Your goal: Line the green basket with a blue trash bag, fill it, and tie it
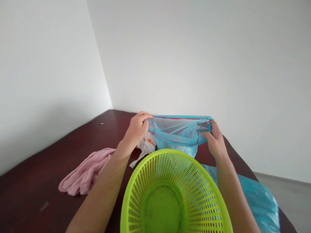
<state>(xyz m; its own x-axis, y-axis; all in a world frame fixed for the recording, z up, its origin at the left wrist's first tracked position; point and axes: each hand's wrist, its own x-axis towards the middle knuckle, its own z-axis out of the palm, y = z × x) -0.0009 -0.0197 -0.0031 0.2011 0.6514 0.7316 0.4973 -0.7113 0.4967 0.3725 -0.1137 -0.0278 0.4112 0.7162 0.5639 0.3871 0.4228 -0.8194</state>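
Observation:
A thin blue plastic bag [175, 139] with a red drawstring along its rim is stretched wide at the mouth between my hands. My left hand [139, 124] pinches the rim's left end. At the right end, my right hand [215, 136] grips the rim, thumb apart from the curled fingers. Below and nearer to me stands a lime-green slotted plastic basket [162, 207], with nothing inside but dark marks on its bottom. It hides the lower part of the bag.
A pink cloth [85, 174] lies crumpled on the dark red table [73, 152], left of the basket. A white plastic bag with orange print [145, 147] is behind my left wrist. More blue plastic [261, 200] lies at the right edge. White walls stand behind.

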